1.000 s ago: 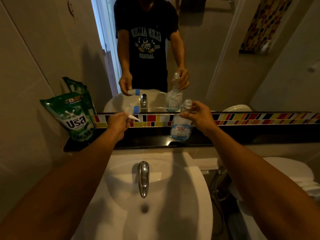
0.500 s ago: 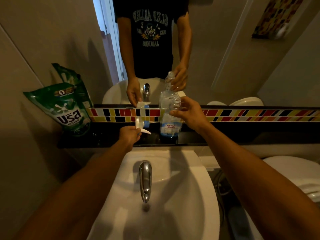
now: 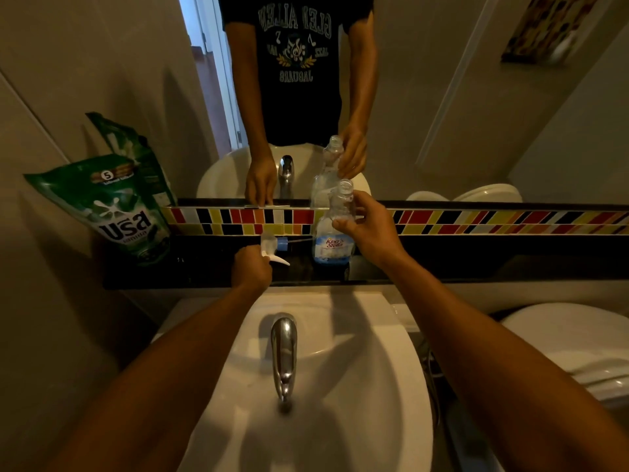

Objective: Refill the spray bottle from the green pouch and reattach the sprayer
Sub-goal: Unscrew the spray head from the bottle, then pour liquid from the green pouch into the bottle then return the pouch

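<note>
A clear spray bottle (image 3: 332, 245) with a blue label stands upright on the black ledge (image 3: 442, 267), its neck uncapped. My right hand (image 3: 369, 226) grips the bottle's upper part. My left hand (image 3: 252, 269) holds the white sprayer head (image 3: 272, 247) low over the ledge, just left of the bottle; its blue collar and thin tube point right toward the bottle. The green pouch (image 3: 115, 212) leans against the wall at the ledge's left end, apart from both hands.
A white basin (image 3: 357, 386) with a chrome tap (image 3: 284, 352) lies below the ledge. A mirror (image 3: 442, 97) above a coloured tile strip (image 3: 476, 221) reflects a person's torso and hands. A white toilet (image 3: 561, 342) sits at the right.
The bottle came down to stand on the ledge, still in my right hand. My left hand lowered the sprayer head toward the ledge. The view tilted downward.
</note>
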{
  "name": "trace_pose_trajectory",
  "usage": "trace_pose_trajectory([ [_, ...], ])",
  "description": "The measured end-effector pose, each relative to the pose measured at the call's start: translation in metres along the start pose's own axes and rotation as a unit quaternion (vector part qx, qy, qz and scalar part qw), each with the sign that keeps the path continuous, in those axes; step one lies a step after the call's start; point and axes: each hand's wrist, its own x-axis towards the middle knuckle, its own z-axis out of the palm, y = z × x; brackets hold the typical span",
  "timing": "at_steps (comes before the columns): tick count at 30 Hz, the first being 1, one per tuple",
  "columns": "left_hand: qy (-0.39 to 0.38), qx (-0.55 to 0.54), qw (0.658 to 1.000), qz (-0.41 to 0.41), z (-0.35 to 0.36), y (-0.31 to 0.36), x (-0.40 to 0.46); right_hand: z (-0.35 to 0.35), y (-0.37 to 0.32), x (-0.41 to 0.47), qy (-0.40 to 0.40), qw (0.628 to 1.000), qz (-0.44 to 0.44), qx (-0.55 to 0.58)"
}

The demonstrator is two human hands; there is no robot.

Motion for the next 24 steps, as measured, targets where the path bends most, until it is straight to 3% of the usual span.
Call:
trace_pose_trajectory([
  [13, -0.001, 0.015, 1.000, 0.025, 0.000, -0.001, -0.007, 0.013, 0.006, -0.013, 0.034, 0.999, 0.020, -0.004],
  [17, 0.016, 0.014, 0.998, 0.052, -0.018, -0.003, -0.016, 0.025, 0.000, -0.031, 0.188, 0.975, -0.014, -0.116],
  [20, 0.076, 0.034, 0.995, 0.060, -0.044, -0.006, -0.027, 0.045, -0.011, -0.051, 0.265, 0.956, -0.081, -0.095],
  [24, 0.126, 0.033, 0.990, 0.063, -0.096, -0.018, -0.041, 0.083, -0.027, -0.062, 0.190, 0.971, -0.136, -0.053],
])
